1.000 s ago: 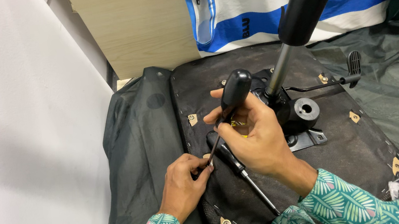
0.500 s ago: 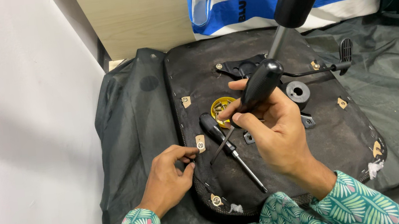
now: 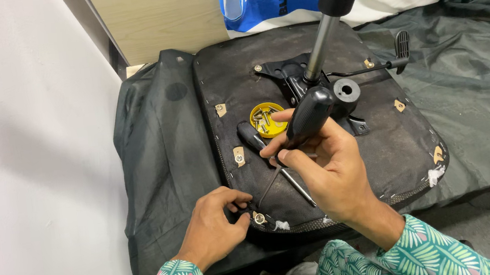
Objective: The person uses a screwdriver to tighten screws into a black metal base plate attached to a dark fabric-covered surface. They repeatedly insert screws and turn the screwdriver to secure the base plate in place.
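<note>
Gripping the black-handled screwdriver (image 3: pixel 304 126) firmly, the right hand (image 3: pixel 329 174) should keep its tip square in the corner screw (image 3: pixel 260 218), which the left hand (image 3: pixel 215 227) pinches steady at the seat base's (image 3: pixel 380 140) front edge.

Right hand (image 3: pixel 328 168) around black-handled screwdriver (image 3: pixel 305 121), left hand (image 3: pixel 215 227) at seat-edge bracket (image 3: pixel 259 218)

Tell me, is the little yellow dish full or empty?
Not empty: the yellow dish holds several small screws, lying loose inside on the upturned chair seat.

2 bare hands, green leaf-print sleeves, perhaps pink-flecked
</note>
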